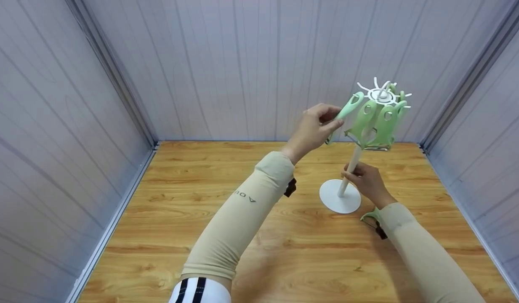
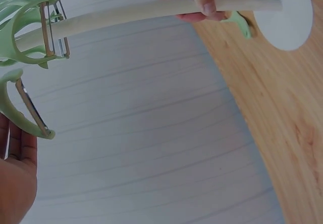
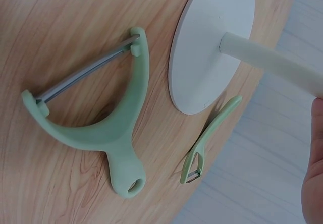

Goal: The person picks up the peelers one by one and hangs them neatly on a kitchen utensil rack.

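Observation:
My left hand [image 1: 315,127] pinches a light green Y-shaped peeler [image 1: 349,108] by its handle, the holed end up beside the rack's hooks; I cannot tell whether a hook passes through the hole. In the left wrist view, that peeler's blade end [image 2: 34,108] points away from the hand. My right hand [image 1: 368,181] grips the white pole [image 1: 353,162] of the stand, just above its round base [image 1: 333,198]. The stand tilts to the right. Several green peelers [image 1: 385,124] hang from the white hook ring [image 1: 381,96] at its top.
A green Y-shaped peeler [image 3: 118,125] lies on the wooden table [image 1: 192,202], partly behind the right sleeve in the head view. Another green peeler [image 3: 202,143] lies beyond the base in the right wrist view. Ribbed pale walls [image 1: 242,71] enclose the table at the back and sides.

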`<act>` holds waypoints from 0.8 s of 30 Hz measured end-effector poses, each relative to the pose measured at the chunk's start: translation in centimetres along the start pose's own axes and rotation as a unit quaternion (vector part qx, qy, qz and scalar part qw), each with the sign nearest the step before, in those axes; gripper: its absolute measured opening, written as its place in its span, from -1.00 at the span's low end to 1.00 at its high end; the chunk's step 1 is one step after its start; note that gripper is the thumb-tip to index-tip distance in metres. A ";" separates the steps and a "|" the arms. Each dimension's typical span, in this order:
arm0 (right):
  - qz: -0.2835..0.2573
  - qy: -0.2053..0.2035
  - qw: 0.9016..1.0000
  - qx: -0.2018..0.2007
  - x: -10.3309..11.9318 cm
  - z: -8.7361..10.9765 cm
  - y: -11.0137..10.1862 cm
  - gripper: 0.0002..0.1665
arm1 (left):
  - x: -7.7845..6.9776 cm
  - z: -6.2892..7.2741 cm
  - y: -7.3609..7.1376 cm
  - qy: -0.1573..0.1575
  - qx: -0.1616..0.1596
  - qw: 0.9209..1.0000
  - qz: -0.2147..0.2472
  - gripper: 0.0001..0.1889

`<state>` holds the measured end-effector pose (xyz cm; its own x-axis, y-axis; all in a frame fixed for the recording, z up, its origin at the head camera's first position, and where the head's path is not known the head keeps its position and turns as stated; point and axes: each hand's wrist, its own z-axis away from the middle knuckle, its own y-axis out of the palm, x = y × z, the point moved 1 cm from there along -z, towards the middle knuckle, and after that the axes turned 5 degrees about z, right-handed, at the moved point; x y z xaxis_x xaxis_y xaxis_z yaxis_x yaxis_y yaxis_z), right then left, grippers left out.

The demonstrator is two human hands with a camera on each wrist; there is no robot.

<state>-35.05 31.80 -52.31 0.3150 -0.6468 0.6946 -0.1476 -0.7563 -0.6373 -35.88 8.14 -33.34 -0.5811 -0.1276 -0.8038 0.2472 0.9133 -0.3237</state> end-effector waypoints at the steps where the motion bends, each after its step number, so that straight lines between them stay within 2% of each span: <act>1: -0.002 0.000 1.000 -0.001 0.0 0.0 0.0 -0.84 | 0.0 0.0 0.0 -0.001 0.001 1.000 -0.002 -0.74; 11: -0.016 0.004 1.000 0.004 -0.2 0.1 0.1 -0.83 | 0.4 0.1 0.3 -0.011 0.006 1.000 0.007 -0.72; 24: -0.015 -0.008 1.000 -0.024 -0.6 0.2 0.2 -0.87 | 0.3 0.1 0.9 -0.010 0.009 1.000 0.005 -0.73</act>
<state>-35.03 32.03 -52.94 0.3353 -0.6228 0.7069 -0.1832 -0.7791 -0.5995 -35.78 8.84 -33.92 -0.5631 -0.1262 -0.8167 0.2673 0.9073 -0.3246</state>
